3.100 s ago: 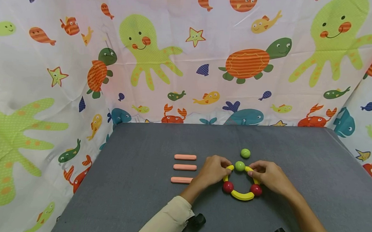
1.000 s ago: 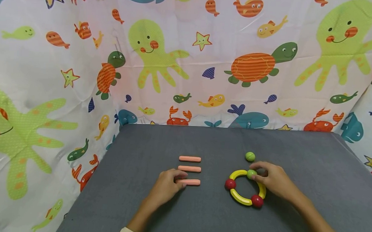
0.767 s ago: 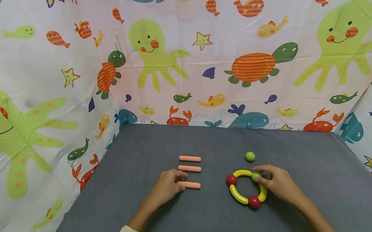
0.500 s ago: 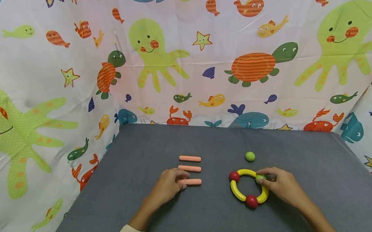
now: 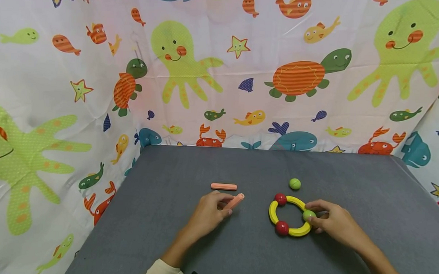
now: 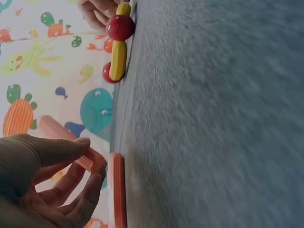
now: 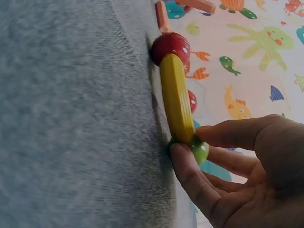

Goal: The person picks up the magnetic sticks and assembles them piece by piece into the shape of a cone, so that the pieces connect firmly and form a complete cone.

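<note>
My left hand [image 5: 207, 212] pinches a salmon-pink stick [image 5: 236, 200] between thumb and fingers, raised off the table and tilted, its far end pointing right. Behind it another pink stick [image 5: 223, 186] lies flat. In the left wrist view a pink stick [image 6: 117, 190] rests on the cloth beside the fingers. With thumb and fingertips my right hand [image 5: 335, 224] pinches the green ball [image 5: 309, 215] of a ring made from curved yellow bars [image 5: 300, 231], red balls [image 5: 282, 227] and that green ball. The right wrist view shows the fingertips at the joint of green ball and yellow bar [image 7: 176, 99].
A loose green ball [image 5: 295, 184] lies behind the ring. Grey cloth [image 5: 251, 257] covers the table. A white curtain [image 5: 217, 14] printed with sea animals hangs behind and at both sides.
The ring has turned clockwise, bringing its green ball from the top to the right side under my right hand. My left hand left the ring, took the nearest pink stick and lifted it, tilting it.
</note>
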